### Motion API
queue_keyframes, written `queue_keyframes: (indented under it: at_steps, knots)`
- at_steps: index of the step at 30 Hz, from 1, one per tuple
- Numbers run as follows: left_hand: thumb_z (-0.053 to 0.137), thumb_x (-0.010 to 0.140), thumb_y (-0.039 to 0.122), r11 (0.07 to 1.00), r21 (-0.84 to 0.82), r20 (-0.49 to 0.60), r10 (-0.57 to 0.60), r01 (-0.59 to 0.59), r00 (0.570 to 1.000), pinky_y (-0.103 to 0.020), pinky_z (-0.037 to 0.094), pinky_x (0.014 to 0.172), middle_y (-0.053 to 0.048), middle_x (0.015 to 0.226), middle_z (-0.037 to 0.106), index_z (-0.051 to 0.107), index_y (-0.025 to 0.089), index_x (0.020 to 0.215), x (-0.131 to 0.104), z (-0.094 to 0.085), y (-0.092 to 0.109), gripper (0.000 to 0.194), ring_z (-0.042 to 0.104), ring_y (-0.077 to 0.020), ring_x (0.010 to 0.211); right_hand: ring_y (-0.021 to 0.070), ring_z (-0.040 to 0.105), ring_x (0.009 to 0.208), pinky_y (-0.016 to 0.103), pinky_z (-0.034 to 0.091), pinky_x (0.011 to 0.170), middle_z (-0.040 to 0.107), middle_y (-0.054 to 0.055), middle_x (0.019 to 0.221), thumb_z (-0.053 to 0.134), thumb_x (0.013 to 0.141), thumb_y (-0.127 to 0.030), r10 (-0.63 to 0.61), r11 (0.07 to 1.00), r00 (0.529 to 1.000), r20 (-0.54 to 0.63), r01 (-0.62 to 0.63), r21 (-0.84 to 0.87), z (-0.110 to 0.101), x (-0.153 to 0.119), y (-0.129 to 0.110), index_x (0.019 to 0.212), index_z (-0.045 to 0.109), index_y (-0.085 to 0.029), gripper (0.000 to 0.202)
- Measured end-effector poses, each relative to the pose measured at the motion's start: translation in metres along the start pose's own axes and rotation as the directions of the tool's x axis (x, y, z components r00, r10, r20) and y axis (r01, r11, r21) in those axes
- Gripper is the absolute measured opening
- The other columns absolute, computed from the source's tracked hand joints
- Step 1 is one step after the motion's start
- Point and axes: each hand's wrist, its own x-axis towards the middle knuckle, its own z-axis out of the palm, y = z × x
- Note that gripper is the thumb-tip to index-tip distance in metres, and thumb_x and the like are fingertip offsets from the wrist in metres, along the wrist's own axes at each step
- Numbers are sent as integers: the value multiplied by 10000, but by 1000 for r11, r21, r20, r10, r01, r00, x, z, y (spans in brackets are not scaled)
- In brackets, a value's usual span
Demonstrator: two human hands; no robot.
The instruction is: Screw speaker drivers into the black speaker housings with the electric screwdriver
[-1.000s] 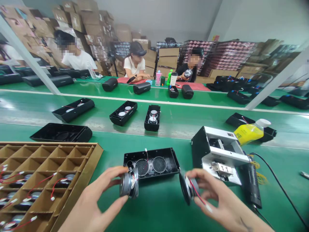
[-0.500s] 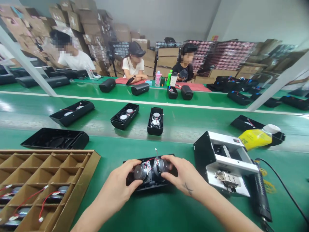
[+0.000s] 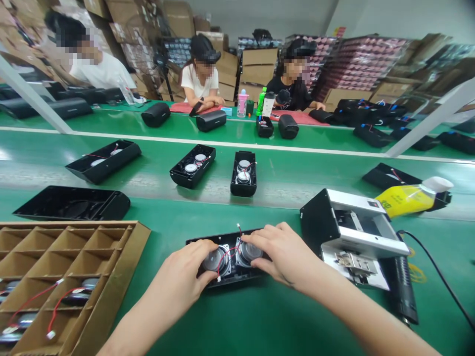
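Note:
Right in front of me lies a black speaker housing (image 3: 233,283) with its open side up. Two round speaker drivers with grey metal backs and square frames sit inside it. Thumb and fingers of my left hand (image 3: 189,269) are closed round the left driver (image 3: 214,261). My right hand (image 3: 276,252) grips the right driver (image 3: 249,252) from its outer side, the fingers lying over its top edge. Thin red and black wires (image 3: 232,251) run across both drivers. One white plug hangs near my left thumb, another sticks up beyond the housing's back edge.
A cardboard divider box (image 3: 143,242) holding several drivers stands at left. At right are a white and black machine (image 3: 345,232), a black electric screwdriver (image 3: 406,291) and a yellow bottle (image 3: 406,200). More housings (image 3: 243,185) lie on the belt. Several people sit across from me.
Both drivers have gone from tilted to lying flat in the housing, my hands still on them. The camera view has shifted slightly, and one person across has moved a hand outward.

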Motion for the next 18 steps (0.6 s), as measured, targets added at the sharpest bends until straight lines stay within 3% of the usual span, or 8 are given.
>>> queue_keyframes:
  at_steps: [8, 13, 18]
  knots:
    - [844, 930, 202, 992, 81, 71, 89, -94, 994, -378, 661, 881, -22, 1199, 859, 762, 265, 1153, 12, -1, -6, 246, 832, -274, 1057, 295, 730, 1139, 413, 359, 867, 848, 101, 1254, 923, 948, -244, -90, 995, 995, 34, 92, -47, 3, 13, 6, 1311, 797, -187, 388]
    - [817, 1001, 312, 985, 82, 53, 149, -153, 987, -388, 665, 989, -50, 1312, 855, 794, 264, 1207, 9, 3, -14, 213, 826, -276, 1172, 274, 687, 1118, 416, 311, 853, 847, 81, 1272, 928, 986, -378, -143, 989, 990, 3, 143, -26, 11, 12, 17, 1360, 806, -256, 412]
    - [785, 1041, 404, 982, 71, 9, 176, -176, 984, -384, 665, 1023, -58, 1316, 862, 820, 253, 1215, 5, 9, -18, 233, 831, -271, 1194, 253, 665, 1107, 420, 299, 874, 834, 84, 1340, 866, 1048, -378, -242, 970, 965, -103, 244, 10, 21, 5, 29, 1420, 782, -250, 402]
